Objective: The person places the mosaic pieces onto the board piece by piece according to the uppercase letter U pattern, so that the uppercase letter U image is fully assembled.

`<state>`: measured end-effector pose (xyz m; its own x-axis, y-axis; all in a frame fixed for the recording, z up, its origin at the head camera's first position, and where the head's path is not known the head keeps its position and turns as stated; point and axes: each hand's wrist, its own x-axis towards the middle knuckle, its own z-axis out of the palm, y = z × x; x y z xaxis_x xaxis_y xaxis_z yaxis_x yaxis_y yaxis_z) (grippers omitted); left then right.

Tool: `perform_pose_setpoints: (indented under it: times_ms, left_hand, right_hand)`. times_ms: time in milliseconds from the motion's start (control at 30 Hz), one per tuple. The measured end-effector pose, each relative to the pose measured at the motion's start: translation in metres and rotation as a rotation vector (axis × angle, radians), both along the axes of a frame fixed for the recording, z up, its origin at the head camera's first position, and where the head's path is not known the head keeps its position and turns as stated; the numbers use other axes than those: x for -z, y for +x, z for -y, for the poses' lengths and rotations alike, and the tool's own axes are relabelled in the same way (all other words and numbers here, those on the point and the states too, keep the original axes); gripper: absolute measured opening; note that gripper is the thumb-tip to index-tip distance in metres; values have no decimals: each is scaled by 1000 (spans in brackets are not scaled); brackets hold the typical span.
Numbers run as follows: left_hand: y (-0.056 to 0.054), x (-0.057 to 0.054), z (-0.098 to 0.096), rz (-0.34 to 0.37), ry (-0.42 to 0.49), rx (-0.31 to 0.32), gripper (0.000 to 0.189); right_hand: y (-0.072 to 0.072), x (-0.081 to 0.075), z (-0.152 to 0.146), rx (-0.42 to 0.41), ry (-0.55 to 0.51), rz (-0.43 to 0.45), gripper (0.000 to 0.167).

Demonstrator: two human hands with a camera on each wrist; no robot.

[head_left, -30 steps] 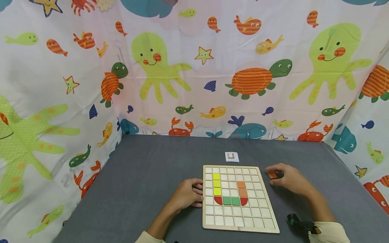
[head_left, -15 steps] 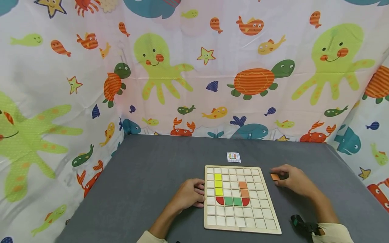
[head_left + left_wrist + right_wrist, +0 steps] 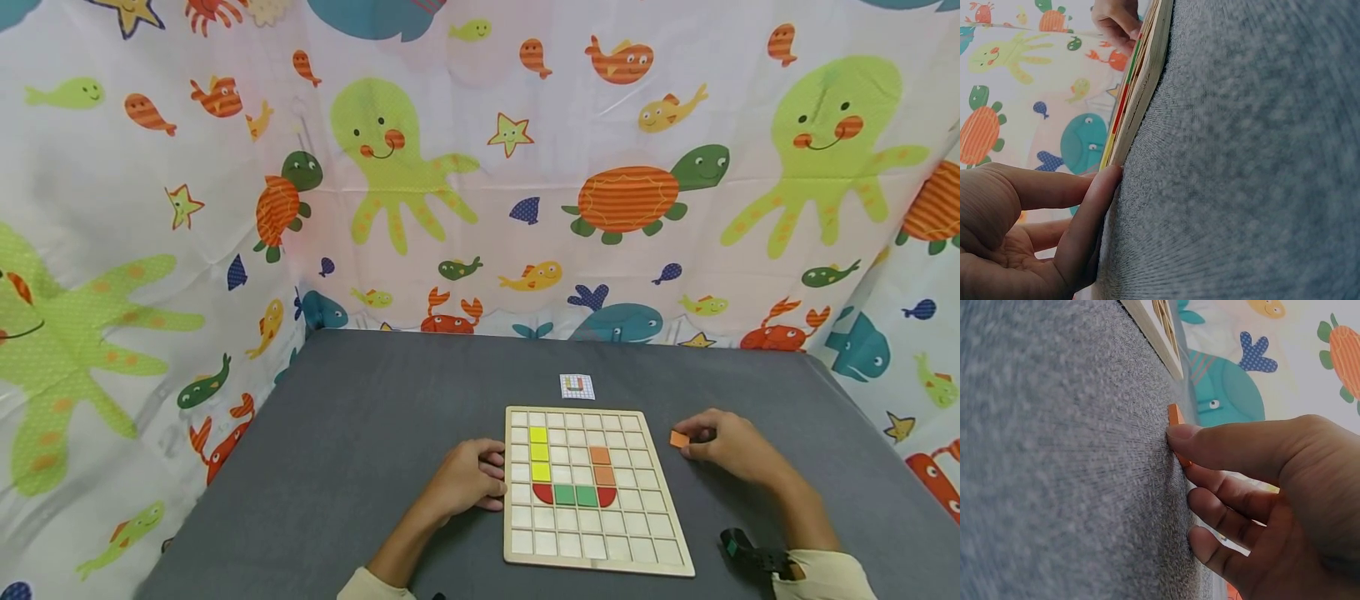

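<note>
Between thumb and fingers, my right hand (image 3: 731, 443) pinches an orange square tile (image 3: 678, 439), low over the grey tabletop to the right of the grid board. In the right wrist view the tile (image 3: 1175, 417) shows edge-on, partly behind the thumb. The wooden grid board (image 3: 592, 535) bears a U of tiles: three yellow squares (image 3: 539, 452) on the left, two orange squares (image 3: 602, 467) on the right, two green squares (image 3: 575, 496) at the bottom, and red rounded corner tiles (image 3: 607, 497). With relaxed fingers, my left hand (image 3: 468, 479) touches the board's left edge.
Behind the board lies a small white card (image 3: 577, 387) printed with a grid and a coloured U. A dark wrist strap (image 3: 761, 557) with a small device sits on the right forearm. A curtain with sea animals (image 3: 495, 192) surrounds the grey table (image 3: 420, 383).
The right hand's orange tile has turned and shows more of its face. The view has shifted slightly. The left hand, the board and its tiles stay put.
</note>
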<state>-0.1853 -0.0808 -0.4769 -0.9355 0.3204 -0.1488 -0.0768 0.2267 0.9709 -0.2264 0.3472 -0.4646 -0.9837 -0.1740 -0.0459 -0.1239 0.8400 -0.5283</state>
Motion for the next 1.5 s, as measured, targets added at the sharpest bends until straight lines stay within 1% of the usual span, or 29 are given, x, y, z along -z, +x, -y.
perform_pose_setpoints:
  times_ms: [233, 400, 600, 833, 1133, 1300, 1500]
  left_hand:
    - [0, -1, 0, -1, -2, 0, 61]
    - [1, -2, -1, 5, 2, -1, 61]
    - [2, -2, -2, 4, 2, -4, 61]
    - [2, -2, -2, 8, -1, -8, 61]
    - [2, -1, 0, 2, 4, -8, 61]
    - [1, -2, 0, 1, -4, -6, 61]
    - [1, -2, 0, -4, -5, 2, 61]
  right_hand:
    - [1, 0, 0, -11, -18, -8, 31]
    - [2, 0, 1, -3, -23, 9, 31]
    - [2, -2, 3, -11, -39, -2, 33]
    - [1, -4, 17, -21, -53, 10, 37]
    - [-2, -7, 41, -52, -94, -13, 33]
    - [-2, -9, 54, -99, -92, -32, 31]
    - [-4, -11, 69, -190, -87, -58, 26]
